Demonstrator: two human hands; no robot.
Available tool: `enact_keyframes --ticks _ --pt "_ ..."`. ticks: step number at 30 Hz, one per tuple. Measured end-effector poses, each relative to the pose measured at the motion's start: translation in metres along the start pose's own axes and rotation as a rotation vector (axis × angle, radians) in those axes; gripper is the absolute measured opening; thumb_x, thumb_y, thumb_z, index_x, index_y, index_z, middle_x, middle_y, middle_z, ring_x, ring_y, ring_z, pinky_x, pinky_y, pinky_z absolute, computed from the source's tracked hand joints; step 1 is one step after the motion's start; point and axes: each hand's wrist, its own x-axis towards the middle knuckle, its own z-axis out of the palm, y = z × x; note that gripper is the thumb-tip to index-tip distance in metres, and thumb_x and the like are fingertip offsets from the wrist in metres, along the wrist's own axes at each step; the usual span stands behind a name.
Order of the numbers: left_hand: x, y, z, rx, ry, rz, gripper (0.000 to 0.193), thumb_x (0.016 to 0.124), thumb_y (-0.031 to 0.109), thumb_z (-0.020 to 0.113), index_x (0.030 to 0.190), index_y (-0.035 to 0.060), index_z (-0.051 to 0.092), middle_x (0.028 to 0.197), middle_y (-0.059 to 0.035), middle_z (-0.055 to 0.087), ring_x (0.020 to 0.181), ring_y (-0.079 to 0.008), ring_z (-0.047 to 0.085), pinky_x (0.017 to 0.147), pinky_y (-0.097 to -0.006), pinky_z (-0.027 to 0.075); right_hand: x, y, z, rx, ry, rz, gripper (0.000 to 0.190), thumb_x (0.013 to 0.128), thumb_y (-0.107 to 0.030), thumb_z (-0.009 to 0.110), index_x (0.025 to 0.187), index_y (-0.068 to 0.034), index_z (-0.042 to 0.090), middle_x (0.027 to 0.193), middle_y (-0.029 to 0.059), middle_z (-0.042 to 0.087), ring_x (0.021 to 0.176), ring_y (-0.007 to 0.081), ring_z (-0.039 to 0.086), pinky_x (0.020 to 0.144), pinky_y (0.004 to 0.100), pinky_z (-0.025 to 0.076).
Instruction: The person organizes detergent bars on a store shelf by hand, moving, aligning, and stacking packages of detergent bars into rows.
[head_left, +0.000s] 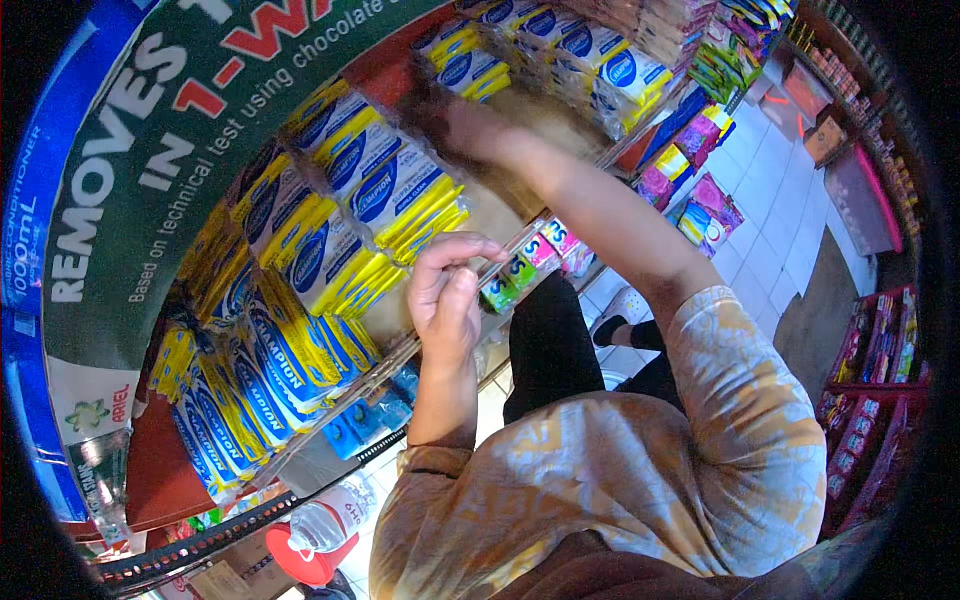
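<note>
Beside the front edge of a shelf (409, 345), my left hand (448, 292) is raised with curled fingers and a gap towards the thumb; nothing shows in it. My right hand (454, 124) reaches across the shelf to its back, blurred and in shadow, near a small stack of Champion detergent packs (469, 67). Whether it holds anything cannot be told. Left of my hands lie rows of plastic-wrapped Champion packs (375, 184), with blue and yellow Champion packs (274, 360) standing below them. Another wrapped stack of Champion packs (626, 71) lies beyond my right forearm.
A large printed sign (172, 112) curves behind the shelf. Pink and green packs (529, 259) hang along the front edge. Below are a clear plastic bottle (326, 525) and a red container (300, 555). Clear storage boxes (859, 195) stand across the tiled floor (757, 225), near another person's foot (626, 307).
</note>
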Motion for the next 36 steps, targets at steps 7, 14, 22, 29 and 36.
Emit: enact_keyframes --ticks 7,14,22,29,36 --pt "-0.005 -0.001 -0.002 -0.017 0.030 0.002 0.024 0.085 0.019 0.054 0.101 0.0011 0.053 0.093 -0.0161 0.058 0.086 -0.0253 0.056 0.077 -0.0385 0.047 -0.010 -0.019 -0.030 0.227 0.120 0.030 0.037 0.080 -0.031 0.054 0.113 -0.014 0.059 0.101 0.0174 0.062 0.092 0.0360 0.060 0.079 0.0431 0.048" --pt "-0.006 0.002 -0.001 -0.048 -0.016 -0.004 0.026 0.084 0.021 0.057 0.100 0.0005 0.054 0.092 -0.0159 0.058 0.086 -0.0247 0.055 0.077 -0.0384 0.047 -0.021 -0.003 -0.049 -0.198 -0.075 0.208 0.033 0.082 -0.034 0.054 0.102 -0.011 0.064 0.097 0.0158 0.064 0.088 0.0350 0.061 0.078 0.0444 0.049" --pt "-0.005 0.002 -0.006 -0.038 -0.043 0.001 0.024 0.085 0.016 0.055 0.102 -0.0010 0.054 0.096 -0.0159 0.057 0.088 -0.0248 0.056 0.078 -0.0388 0.047 -0.022 -0.012 -0.056 -0.271 -0.049 0.205 0.037 0.081 -0.041 0.054 0.092 -0.008 0.067 0.090 0.0177 0.065 0.087 0.0350 0.062 0.079 0.0420 0.049" --pt "-0.004 0.006 0.002 -0.026 -0.070 -0.104 0.025 0.086 0.017 0.055 0.104 0.0000 0.054 0.095 -0.0132 0.060 0.087 -0.0222 0.057 0.083 -0.0357 0.044 -0.026 0.006 -0.063 0.132 -0.088 0.087 0.037 0.082 -0.039 0.053 0.104 -0.012 0.065 0.101 0.0150 0.064 0.092 0.0289 0.062 0.082 0.0391 0.048" --pt "-0.008 0.005 -0.003 -0.017 0.006 -0.020 0.023 0.087 0.016 0.054 0.104 0.0003 0.053 0.096 -0.0127 0.060 0.089 -0.0213 0.057 0.085 -0.0352 0.043 -0.058 -0.047 -0.059 0.490 -0.103 0.397 0.066 0.081 -0.064 0.047 0.113 -0.008 0.061 0.111 0.0153 0.061 0.104 0.0255 0.057 0.088 0.0347 0.042"
